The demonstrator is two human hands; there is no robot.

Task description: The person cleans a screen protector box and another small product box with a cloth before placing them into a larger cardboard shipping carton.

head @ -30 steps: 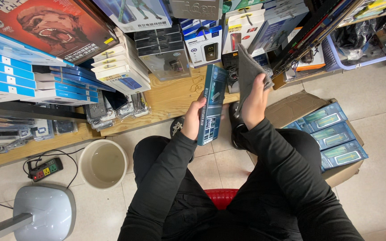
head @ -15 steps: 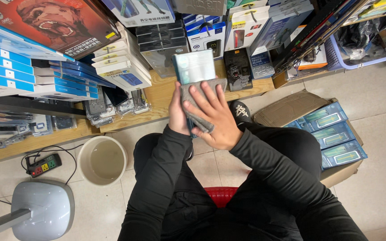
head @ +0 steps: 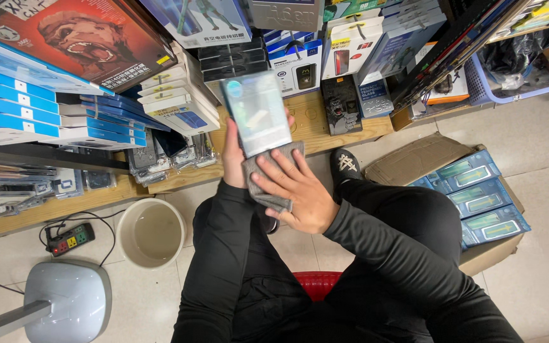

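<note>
- While the person sits on a red stool (head: 318,282), both hands work at chest height, above the knees and in front of a low wooden shelf (head: 325,130).
- Flat box (head: 257,112): a thin rectangular pack, glossy, pale teal and grey; its face reflects light. It stands nearly upright, tilted slightly left.
- Grey cloth (head: 268,174): soft, matt fabric, folded, lying against the lower end of the flat box.
- Left hand (head: 233,155): closed around the left edge and back of the flat box — fingers mostly hidden behind it, thumb side toward the camera.
- Right hand (head: 303,190): palm down, fingers spread and pressed flat on the grey cloth; it grips nothing, it presses the fabric against the box.
- Both forearms wear black sleeves and converge from below.
- Surroundings: a round cream bucket (head: 150,232) on the tiled floor at left, a black power strip (head: 70,238) beside it, and an open cardboard carton (head: 440,171) of blue flat packs at right.
</note>
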